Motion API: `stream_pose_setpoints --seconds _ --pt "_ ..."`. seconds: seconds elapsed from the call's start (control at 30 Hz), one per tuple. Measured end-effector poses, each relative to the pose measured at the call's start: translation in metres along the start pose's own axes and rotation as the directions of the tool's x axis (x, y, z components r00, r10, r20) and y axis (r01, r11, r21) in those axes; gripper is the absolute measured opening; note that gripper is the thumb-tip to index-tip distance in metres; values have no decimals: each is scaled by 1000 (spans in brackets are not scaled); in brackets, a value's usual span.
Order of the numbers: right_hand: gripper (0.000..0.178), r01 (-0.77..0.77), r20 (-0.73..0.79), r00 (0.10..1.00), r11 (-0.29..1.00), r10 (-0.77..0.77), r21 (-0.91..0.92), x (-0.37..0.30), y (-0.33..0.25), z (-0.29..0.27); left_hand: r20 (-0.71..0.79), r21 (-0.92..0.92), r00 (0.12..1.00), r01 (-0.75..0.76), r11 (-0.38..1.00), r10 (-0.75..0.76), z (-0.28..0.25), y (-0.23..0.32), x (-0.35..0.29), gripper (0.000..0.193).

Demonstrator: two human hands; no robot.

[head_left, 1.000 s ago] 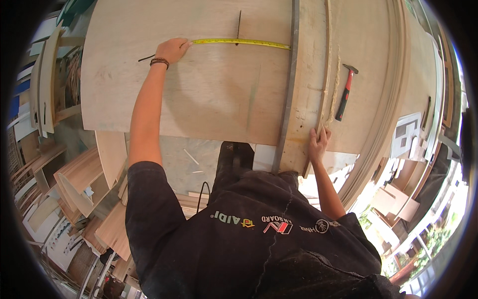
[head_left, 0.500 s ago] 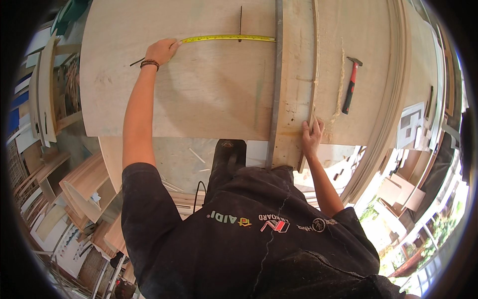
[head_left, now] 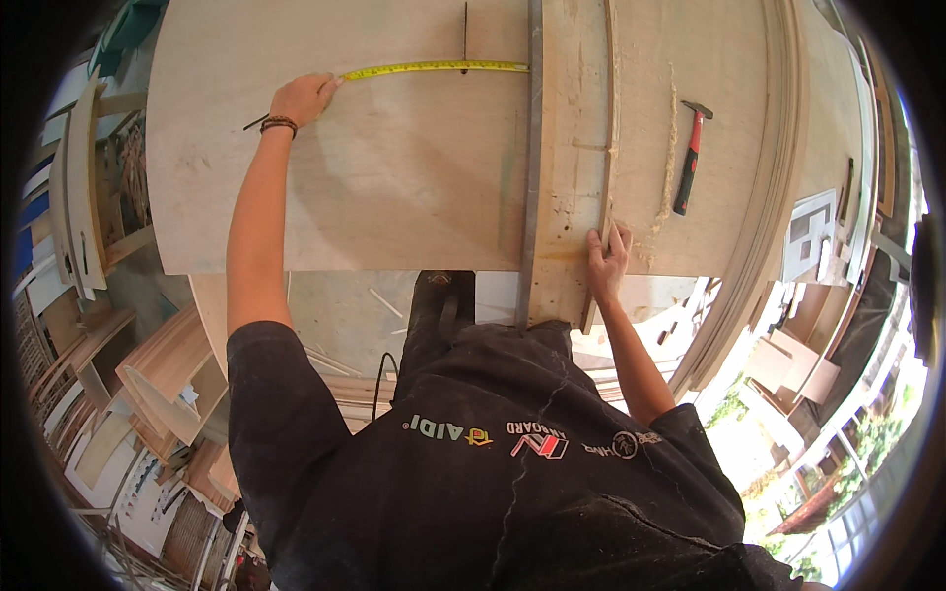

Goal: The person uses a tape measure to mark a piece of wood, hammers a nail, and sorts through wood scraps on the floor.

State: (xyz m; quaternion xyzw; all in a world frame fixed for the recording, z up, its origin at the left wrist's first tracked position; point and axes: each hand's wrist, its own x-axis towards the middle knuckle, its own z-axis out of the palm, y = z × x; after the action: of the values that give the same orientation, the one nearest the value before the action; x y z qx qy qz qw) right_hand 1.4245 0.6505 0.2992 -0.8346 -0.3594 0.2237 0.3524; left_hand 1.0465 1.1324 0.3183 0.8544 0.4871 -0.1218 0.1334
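My left hand [head_left: 304, 98] is closed round one end of a yellow tape measure [head_left: 424, 67], on the far left part of a plywood top [head_left: 394, 187]. Whether the tape's case is inside the fist is hidden. A thin dark stick, perhaps a pencil, pokes out behind this hand near the wrist. The tape runs right across a narrow dark slit [head_left: 465, 34] and ends against the metal-edged side of a long wooden board [head_left: 567, 187]. My right hand [head_left: 609, 256] grips a thin wooden strip [head_left: 611, 118] standing along that board, near its close end.
A hammer [head_left: 693, 158] with a red and black handle lies right of the board, beside a line of sawdust [head_left: 670, 148]. Long wooden rails [head_left: 778, 197] run along the right. Wooden boxes [head_left: 172, 369] and offcuts crowd the lower left. Printed paper sheet [head_left: 813, 231] hangs far right.
The whole scene sits slightly further left in the picture. Both hands keep their holds, and the tape still spans from my left hand to the board.
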Motion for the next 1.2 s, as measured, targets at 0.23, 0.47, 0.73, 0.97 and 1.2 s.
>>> stream_pose_setpoints --seconds 0.23,0.47,0.73,0.97,1.2 --pt "38 -19 -2 1000 999 19 44 0 3 2 -2 -11 1000 0 1000 0 1 3 2 48" --pt "52 -115 181 978 992 105 50 22 12 -22 -41 -2 999 -26 1000 26 4 -1 1 46" --pt "59 -104 371 927 990 64 91 41 22 -36 -214 -3 972 -97 995 94 22 -6 3 43" --pt "61 -56 404 914 997 33 46 44 19 -40 -117 -10 992 -44 999 42 18 -4 3 43" --pt "55 -198 382 916 966 123 165 43 19 -37 -149 -7 988 -52 999 51 20 -2 5 42"
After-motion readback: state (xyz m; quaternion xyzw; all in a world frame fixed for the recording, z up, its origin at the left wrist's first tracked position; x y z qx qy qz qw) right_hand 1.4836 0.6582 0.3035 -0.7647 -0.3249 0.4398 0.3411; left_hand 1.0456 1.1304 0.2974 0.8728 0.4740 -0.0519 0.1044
